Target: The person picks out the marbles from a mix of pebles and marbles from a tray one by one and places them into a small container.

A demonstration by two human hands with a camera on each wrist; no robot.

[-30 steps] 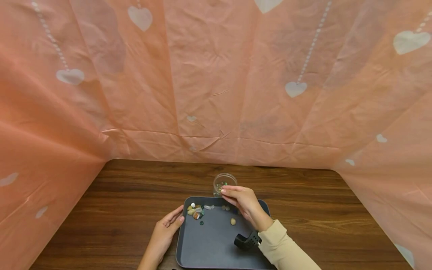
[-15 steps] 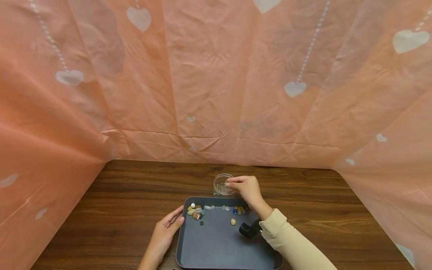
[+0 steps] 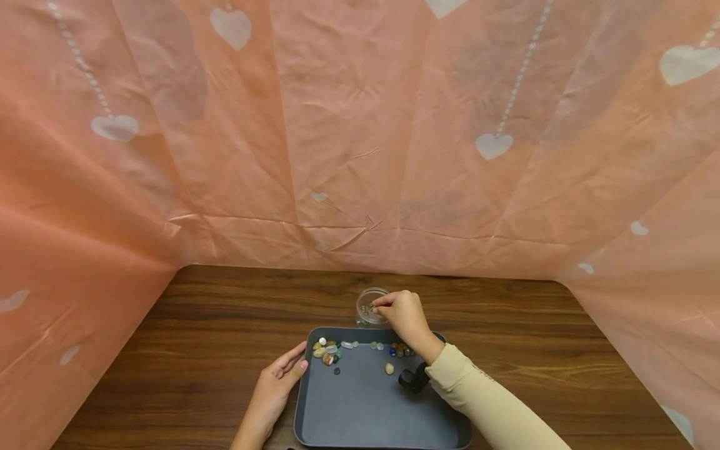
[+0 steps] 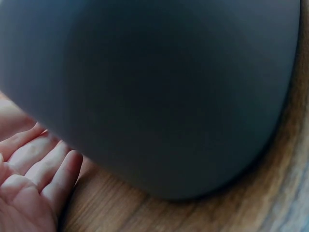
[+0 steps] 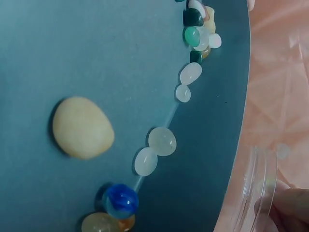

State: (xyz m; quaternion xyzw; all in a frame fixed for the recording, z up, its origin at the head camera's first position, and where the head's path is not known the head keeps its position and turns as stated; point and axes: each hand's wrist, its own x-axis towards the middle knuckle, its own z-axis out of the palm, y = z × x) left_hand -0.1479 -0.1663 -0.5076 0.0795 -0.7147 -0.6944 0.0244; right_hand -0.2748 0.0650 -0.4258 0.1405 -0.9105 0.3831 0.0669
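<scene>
A dark grey tray (image 3: 360,406) lies on the table, with several polished stones (image 3: 330,351) grouped at its far left. My left hand (image 3: 274,381) rests against the tray's left edge, thumb and forefinger touching the rim. In the left wrist view its other fingers (image 4: 46,166) lie loosely extended beside the tray. Just beyond the far edge stands a clear jar (image 3: 364,317) with small stones or marbles inside. My right hand (image 3: 407,317) reaches over the tray to the jar, with thumb and forefinger tips together at its mouth. Whether they pinch anything is hidden.
A cream pebble (image 3: 389,369) sits alone right of the tray's middle. Near the tray's far wall are white stones (image 5: 161,141) and a blue marble (image 5: 120,200) beside brownish ones. A peach curtain (image 3: 349,156) hangs behind and around the wooden table (image 3: 225,325).
My right hand has moved slightly up and right from above the jar's front to its right side, uncovering the marbles at the tray's far right. The left hand stays put.
</scene>
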